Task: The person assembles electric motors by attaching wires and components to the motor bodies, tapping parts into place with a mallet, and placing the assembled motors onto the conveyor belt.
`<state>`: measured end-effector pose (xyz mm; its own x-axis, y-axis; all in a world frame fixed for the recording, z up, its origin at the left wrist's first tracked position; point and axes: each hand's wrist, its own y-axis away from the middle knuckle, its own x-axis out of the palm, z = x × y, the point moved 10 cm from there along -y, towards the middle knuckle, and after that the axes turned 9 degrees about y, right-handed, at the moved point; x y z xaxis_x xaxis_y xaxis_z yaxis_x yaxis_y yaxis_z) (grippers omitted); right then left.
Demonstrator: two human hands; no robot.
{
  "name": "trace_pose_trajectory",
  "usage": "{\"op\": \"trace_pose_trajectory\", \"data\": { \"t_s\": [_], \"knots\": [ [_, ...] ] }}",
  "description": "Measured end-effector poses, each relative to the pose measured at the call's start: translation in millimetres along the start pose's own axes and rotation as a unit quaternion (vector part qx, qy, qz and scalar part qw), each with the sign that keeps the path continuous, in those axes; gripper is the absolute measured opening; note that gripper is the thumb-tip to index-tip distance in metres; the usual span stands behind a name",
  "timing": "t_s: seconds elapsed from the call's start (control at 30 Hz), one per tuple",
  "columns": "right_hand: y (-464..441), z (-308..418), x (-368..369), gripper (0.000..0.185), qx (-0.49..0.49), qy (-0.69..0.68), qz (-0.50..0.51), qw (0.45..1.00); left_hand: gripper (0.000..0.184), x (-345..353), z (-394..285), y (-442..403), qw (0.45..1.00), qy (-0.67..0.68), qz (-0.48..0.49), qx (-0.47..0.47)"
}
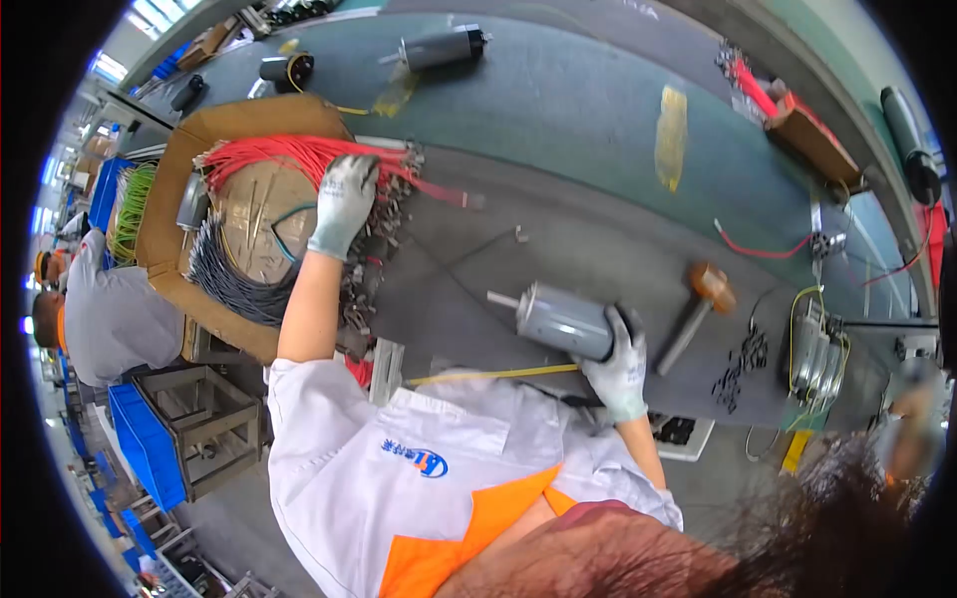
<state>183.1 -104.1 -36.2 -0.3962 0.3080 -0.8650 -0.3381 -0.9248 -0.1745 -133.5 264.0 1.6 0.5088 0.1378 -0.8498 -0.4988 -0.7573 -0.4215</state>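
While held at one end by the white-gloved right hand (620, 371), lying on its side close to the near edge of the worktop (598, 239): a grey motor (560, 321). Round and fat like a big tin can, smooth, with shiny light streaks along the body. Thin pale rod sticking out of the left end, pointing away from the right hand. Pale rim around that same end. Darker at the other end, under the fingers. Tilted a little, with the rod end higher up in the view. Grip of the right hand: closed around the dark end, fingers over the top, thumb low down. Cannot tell if lifted a bit or resting fully.

Far to the left, in a white glove too: the left hand (344, 199), on top of a bunch of red wires (264, 151). Fingers bent down, tips partly hidden; cannot tell if closed on any wire. Under the red wires, a brown box (214, 311), also with dark wires (234, 281) curled inside.

Just right of the right hand, a hammer (710, 291) with an orange-brown head. Beyond the hammer, small black bits (750, 351) in a loose scatter.
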Motion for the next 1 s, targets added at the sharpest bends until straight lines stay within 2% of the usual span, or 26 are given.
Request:
{"op": "trace_pose_trajectory", "data": {
  "t_s": [0.03,0.13,0.17,0.23,0.27,0.3,0.37,0.4,0.43,0.5,0.53,0.63,0.67,0.77,0.9,1.0],
  "knots": [
    [0.2,3.4,2.2,0.084,-0.008,-0.001,-0.013,1.0,0.029,6.4,-10.4,6.6,1.0,0.006,0.014,-0.001],
    [-7.1,-0.5,-4.2,0.078,-0.013,0.005,-0.053,0.998,0.026,2.0,-55.2,7.6,0.999,0.024,-0.032,-0.01],
    [-12.7,6.6,-11.5,0.075,-0.052,-0.009,-0.057,0.997,0.026,4.9,-72.9,8.3,0.999,0.029,-0.03,-0.001],
    [-24.5,22.7,-30.7,0.068,-0.131,-0.032,-0.063,0.989,0.022,15.5,-117.3,19.8,0.996,0.077,0.007,0.034],
    [-31.8,25.2,-37.6,0.068,-0.121,-0.028,-0.068,0.99,0.019,19.9,-143.3,27.4,0.995,0.077,0.011,0.06],
    [-32.4,38.8,-50.1,0.064,-0.133,-0.012,-0.116,0.984,0.017,26.2,-170.1,37.6,0.993,0.078,0.022,0.085],
    [-33.3,67.0,-64.7,0.055,-0.155,0.006,-0.209,0.965,0.013,55.2,-221.0,55.1,0.964,0.157,0.165,0.137],
    [-35.7,67.2,-64.1,0.055,-0.138,-0.001,-0.209,0.968,0.014,57.0,-255.0,65.1,0.95,0.184,0.181,0.178],
    [-41.3,68.2,-57.1,0.052,-0.157,-0.003,-0.162,0.974,0.015,59.9,-287.4,72.3,0.933,0.215,0.191,0.218],
    [-47.9,60.5,-49.8,0.047,-0.198,0.002,-0.066,0.978,0.017,67.0,-316.2,71.8,0.891,0.354,0.205,0.2],
    [-46.6,47.8,-57.9,0.047,-0.187,0.002,-0.066,0.98,0.017,68.8,-321.1,70.7,0.886,0.358,0.214,0.203],
    [-29.5,15.7,-56.4,0.044,-0.159,0.113,0.021,0.98,0.019,89.9,-327.9,65.1,0.861,0.366,0.319,0.15],
    [-30.1,12.9,-56.1,0.044,-0.146,0.111,0.026,0.983,0.019,93.6,-333.9,61.7,0.855,0.369,0.332,0.15],
    [-34.7,16.0,-62.6,0.038,-0.157,0.113,-0.017,0.981,0.024,79.0,-361.0,51.5,0.86,0.361,0.239,0.271],
    [-37.5,-7.9,-71.7,0.033,-0.123,0.101,-0.016,0.987,0.025,116.7,-363.8,49.6,0.83,0.425,0.263,0.25],
    [-33.2,-17.6,-76.6,0.033,-0.107,0.061,-0.043,0.991,0.024,105.7,-375.9,50.6,0.837,0.389,0.263,0.28]
  ]
}}
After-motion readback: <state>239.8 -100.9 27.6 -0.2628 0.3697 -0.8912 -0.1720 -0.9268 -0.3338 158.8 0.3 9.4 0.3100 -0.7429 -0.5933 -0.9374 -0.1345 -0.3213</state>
